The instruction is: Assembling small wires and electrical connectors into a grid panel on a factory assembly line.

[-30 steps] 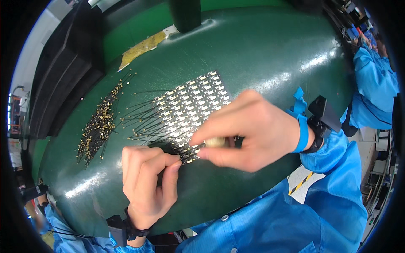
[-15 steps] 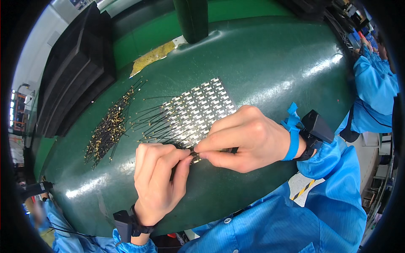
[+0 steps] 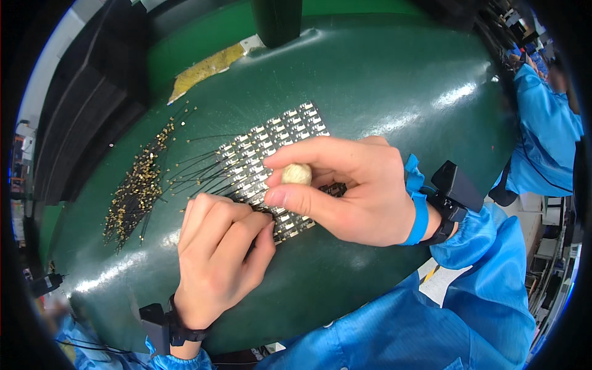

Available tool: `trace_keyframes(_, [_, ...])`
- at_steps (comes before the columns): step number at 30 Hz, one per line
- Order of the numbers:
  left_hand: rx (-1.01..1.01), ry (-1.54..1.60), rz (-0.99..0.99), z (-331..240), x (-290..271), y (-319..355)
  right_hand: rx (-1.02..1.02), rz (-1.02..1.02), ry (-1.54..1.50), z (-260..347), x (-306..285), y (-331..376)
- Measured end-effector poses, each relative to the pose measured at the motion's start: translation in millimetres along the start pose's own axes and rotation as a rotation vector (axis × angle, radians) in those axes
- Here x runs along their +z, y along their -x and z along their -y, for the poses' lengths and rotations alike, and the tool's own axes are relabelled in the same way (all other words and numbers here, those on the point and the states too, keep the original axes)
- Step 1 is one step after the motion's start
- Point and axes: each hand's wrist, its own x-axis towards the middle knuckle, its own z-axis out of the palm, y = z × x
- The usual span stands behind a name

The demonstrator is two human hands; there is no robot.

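Observation:
A panel of small circuit boards (image 3: 306, 123), set in rows with white parts on them, lies on the green table mat. Thin black cables (image 3: 206, 176) with gold ends stretch leftward from its left side. My left hand (image 3: 222, 253) is closed in a pinch at the panel's lower left edge; whatever its fingertips hold is hidden. Over the panel's right part, my right hand (image 3: 357, 191) grips a pale cream, rounded object (image 3: 296, 174) between thumb and fingers. The rest of that object is hidden in the hand, so I cannot tell its kind.
A heap of black cables with gold ends (image 3: 139, 191) lies left of the panel. Stacked black blocks (image 3: 92, 105) stand at the far left. A dark post (image 3: 276, 21) rises behind a torn yellow patch (image 3: 206, 69). Another person's blue sleeve (image 3: 542, 139) is at the right.
My right hand has drawn back from the pinch beside my left fingertips, and the cream rounded object now shows in its grip. My left hand stays pinched near the panel's edge. The view has shifted slightly.

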Motion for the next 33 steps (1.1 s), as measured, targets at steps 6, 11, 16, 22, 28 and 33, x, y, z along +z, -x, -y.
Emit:
trace_keyframes(6, [0.022, 0.021, -0.023, 3.2, 5.9, 0.1, -0.148, 0.146, 0.261, 2.2, -8.0, -2.8])
trace_keyframes(11, [0.033, 0.025, -0.041, 2.6, 5.5, -2.5, -0.201, 0.147, 0.262, 1.4, -6.7, -1.9])
trace_keyframes(16, [0.044, 0.046, -0.037, 3.0, 6.7, -3.0, -0.259, 0.123, 0.313, 4.7, -7.5, 0.4])
trace_keyframes(22, [0.054, 0.037, -0.043, 3.1, 7.6, -1.8, -0.295, 0.112, 0.312, 2.5, -3.8, 3.0])
trace_keyframes(28, [0.044, 0.048, -0.071, 2.9, 11.0, -2.5, -0.281, 0.139, 0.337, 3.2, -6.0, 2.3])
trace_keyframes(33, [0.035, 0.046, -0.076, 2.7, 10.3, -2.6, -0.277, 0.159, 0.347, 5.4, -6.1, 1.1])
